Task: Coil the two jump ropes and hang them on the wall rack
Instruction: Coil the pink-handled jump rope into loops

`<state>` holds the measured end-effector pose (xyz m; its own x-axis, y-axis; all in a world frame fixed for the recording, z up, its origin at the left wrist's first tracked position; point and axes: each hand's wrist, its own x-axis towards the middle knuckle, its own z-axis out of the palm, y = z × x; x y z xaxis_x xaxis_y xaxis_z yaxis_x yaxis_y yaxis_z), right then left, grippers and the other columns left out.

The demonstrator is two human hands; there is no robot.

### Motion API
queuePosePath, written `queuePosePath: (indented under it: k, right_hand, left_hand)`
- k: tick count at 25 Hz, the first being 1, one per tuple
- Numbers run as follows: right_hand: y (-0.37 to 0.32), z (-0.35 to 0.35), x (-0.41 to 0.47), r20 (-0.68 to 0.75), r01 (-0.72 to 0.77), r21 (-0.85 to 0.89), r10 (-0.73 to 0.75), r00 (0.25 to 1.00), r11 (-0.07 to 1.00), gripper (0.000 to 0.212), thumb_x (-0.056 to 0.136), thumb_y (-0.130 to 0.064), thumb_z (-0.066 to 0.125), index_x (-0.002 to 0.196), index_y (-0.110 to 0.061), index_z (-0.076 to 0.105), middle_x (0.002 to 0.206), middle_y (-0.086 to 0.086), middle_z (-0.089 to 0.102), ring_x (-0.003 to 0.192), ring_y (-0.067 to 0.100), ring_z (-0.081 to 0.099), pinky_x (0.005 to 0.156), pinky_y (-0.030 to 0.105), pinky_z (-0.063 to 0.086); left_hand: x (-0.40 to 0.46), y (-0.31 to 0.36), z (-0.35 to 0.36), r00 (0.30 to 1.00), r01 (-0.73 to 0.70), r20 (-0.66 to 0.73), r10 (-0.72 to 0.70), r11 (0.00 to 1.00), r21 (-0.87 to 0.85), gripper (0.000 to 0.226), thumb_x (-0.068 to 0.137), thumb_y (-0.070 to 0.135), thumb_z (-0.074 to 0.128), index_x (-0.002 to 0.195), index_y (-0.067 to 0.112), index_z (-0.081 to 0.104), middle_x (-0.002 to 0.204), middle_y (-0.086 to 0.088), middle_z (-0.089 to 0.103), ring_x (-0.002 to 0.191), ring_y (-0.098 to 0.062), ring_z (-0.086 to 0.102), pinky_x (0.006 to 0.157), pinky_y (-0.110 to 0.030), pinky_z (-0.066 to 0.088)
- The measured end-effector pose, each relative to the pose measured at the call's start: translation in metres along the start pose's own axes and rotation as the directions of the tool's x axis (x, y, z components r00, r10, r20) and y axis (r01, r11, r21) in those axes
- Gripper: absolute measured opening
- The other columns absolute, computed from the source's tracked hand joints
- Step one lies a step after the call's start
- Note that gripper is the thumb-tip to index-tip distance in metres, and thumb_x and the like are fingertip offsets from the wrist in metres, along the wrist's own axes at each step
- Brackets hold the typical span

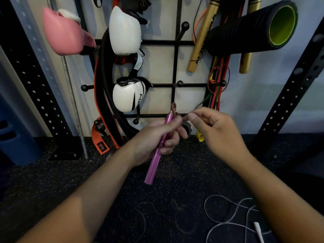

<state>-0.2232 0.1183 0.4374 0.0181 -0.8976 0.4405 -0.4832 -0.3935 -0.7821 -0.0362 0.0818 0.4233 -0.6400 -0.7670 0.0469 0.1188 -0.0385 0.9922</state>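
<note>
My left hand [154, 137] grips a slim pink jump-rope handle [154, 165], tilted with its top end near the rack's lower bar. At that top end a thin brownish cord [173, 106] forms a small loop. My right hand [215, 127] pinches this cord between thumb and forefinger just right of the handle. More of the dark thin cord [143, 218] trails loosely on the floor below. A second jump rope, a grey cord [219, 223] with a white handle [258, 230], lies tangled on the floor at lower right. The black wall rack [175, 85] with ball-tipped pegs stands directly ahead.
On the rack hang a pink boxing glove [64, 34], white gloves [125, 32], a black and orange belt [101, 95], gold sticks [201, 41], a black foam roller [250, 28] and coloured bands [219, 81]. Black perforated uprights [289, 95] flank the rack. The floor is dark speckled rubber.
</note>
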Motion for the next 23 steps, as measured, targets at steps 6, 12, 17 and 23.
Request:
queuePosePath:
  k: [6, 12, 17, 23]
  right_hand:
    - [0.010, -0.009, -0.003, 0.018, -0.109, 0.147, 0.108, 0.994, 0.983, 0.009, 0.099, -0.026, 0.065, 0.101, -0.023, 0.073, 0.054, -0.005, 0.058, 0.046, 0.016, 0.037, 0.044, 0.025, 0.029]
    - [0.003, -0.009, -0.007, -0.029, -0.066, 0.143, 0.071, 0.997, 0.988, 0.017, 0.099, -0.027, 0.066, 0.089, -0.015, 0.069, 0.060, 0.019, 0.058, 0.051, 0.019, 0.040, 0.049, 0.029, 0.034]
    - [0.007, -0.008, -0.006, 0.023, -0.048, 0.107, 0.046, 0.999, 0.993, 0.026, 0.108, -0.020, 0.050, 0.109, -0.022, 0.076, 0.055, -0.008, 0.050, 0.050, 0.005, 0.043, 0.050, 0.018, 0.035]
    - [0.007, -0.007, -0.006, -0.164, -0.133, 0.145, 0.157, 0.974, 0.980, 0.026, 0.093, -0.041, 0.070, 0.082, -0.019, 0.077, 0.053, 0.012, 0.056, 0.047, 0.017, 0.043, 0.048, 0.024, 0.038]
  left_hand:
    - [-0.002, 0.002, 0.000, 0.997, -0.007, -0.075, 0.014, 0.996, 0.087, 0.038, 0.095, 0.040, 0.054, 0.087, 0.007, 0.070, 0.056, -0.008, 0.069, 0.047, -0.017, 0.064, 0.053, -0.026, 0.054]
    - [-0.003, -0.001, 0.000, 0.999, -0.012, -0.034, 0.013, 0.999, 0.035, 0.031, 0.096, 0.034, 0.058, 0.098, 0.006, 0.073, 0.059, -0.002, 0.066, 0.044, -0.010, 0.055, 0.049, -0.022, 0.049]
    - [-0.006, -0.002, 0.003, 0.998, -0.011, -0.061, 0.014, 0.999, 0.048, 0.037, 0.094, 0.040, 0.057, 0.091, 0.007, 0.074, 0.046, 0.002, 0.052, 0.035, -0.008, 0.044, 0.041, -0.021, 0.041]
    - [-0.012, 0.004, 0.005, 0.984, 0.004, 0.175, 0.031, 0.980, -0.198, 0.028, 0.098, 0.025, 0.056, 0.089, 0.006, 0.075, 0.041, 0.010, 0.046, 0.030, 0.001, 0.036, 0.036, -0.016, 0.033]
